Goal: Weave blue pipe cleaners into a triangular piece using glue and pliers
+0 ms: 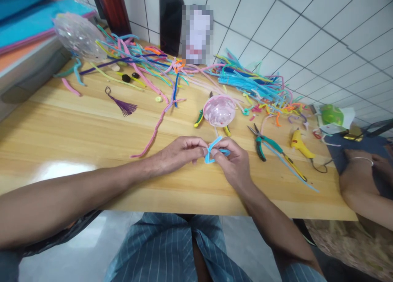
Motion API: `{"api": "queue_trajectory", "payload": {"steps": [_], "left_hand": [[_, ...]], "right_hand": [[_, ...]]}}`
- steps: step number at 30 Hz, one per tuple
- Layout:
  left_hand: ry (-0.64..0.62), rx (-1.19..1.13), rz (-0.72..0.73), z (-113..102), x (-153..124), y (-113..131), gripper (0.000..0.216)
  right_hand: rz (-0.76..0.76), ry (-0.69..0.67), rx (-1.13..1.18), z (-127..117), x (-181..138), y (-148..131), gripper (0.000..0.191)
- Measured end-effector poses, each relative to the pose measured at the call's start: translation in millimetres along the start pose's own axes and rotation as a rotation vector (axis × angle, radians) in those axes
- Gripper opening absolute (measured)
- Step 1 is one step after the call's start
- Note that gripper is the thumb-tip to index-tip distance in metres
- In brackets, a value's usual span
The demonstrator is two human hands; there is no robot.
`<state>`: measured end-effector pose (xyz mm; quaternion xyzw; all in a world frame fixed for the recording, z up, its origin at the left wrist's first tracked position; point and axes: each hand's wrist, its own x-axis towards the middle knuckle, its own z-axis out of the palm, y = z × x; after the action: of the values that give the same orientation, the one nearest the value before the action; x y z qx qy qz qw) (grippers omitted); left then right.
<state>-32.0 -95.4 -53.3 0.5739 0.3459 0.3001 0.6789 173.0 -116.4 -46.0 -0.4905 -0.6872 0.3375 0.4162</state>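
Note:
Between my hands, above the front part of the table, is a light blue pipe cleaner point(209, 156) bent into small loops. My left hand point(187, 153) pinches its left side between thumb and fingertips. On the other side, my right hand point(235, 159) grips it with thumb and forefinger, and one loop sticks out over the fingers. Just beyond the hands sits a clear pinkish plastic dome point(219, 111), partly covering a yellow-and-green handled tool point(199, 119). To the right lie teal-handled long-nose pliers point(265, 141) and a straight light blue pipe cleaner point(291, 169).
Loose pipe cleaners point(144, 63) and a blue bundle point(245, 81) line the tiled wall. A purple tassel point(123, 104) lies left. At right are a yellow glue gun point(301, 143) with a cord and another person's arm point(359, 177). A black phone point(170, 22) leans at the back.

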Motion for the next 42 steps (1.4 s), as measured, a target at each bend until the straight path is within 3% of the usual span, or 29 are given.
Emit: {"api": "queue_trajectory", "payload": {"steps": [13,20,28,42], "left_hand": [[0.007,0.005,-0.035,-0.4,-0.7,0.2,0.019],[0.003,-0.06,-0.043,1.4,-1.1,-4.0,0.028],[0.013,0.027,-0.011,0.8,-0.8,-5.4,0.029],[0.074,-0.016,-0.032,2.0,-2.0,0.2,0.018]], "right_hand": [[-0.067,-0.02,0.0,-0.2,-0.4,0.0,0.011],[-0.056,0.024,-0.052,0.4,-0.6,-1.9,0.009],[-0.032,0.006,-0.046,0.1,-0.2,-4.5,0.008],[-0.137,-0.055,-0.056,-1.8,-0.4,-0.9,0.015]]}}
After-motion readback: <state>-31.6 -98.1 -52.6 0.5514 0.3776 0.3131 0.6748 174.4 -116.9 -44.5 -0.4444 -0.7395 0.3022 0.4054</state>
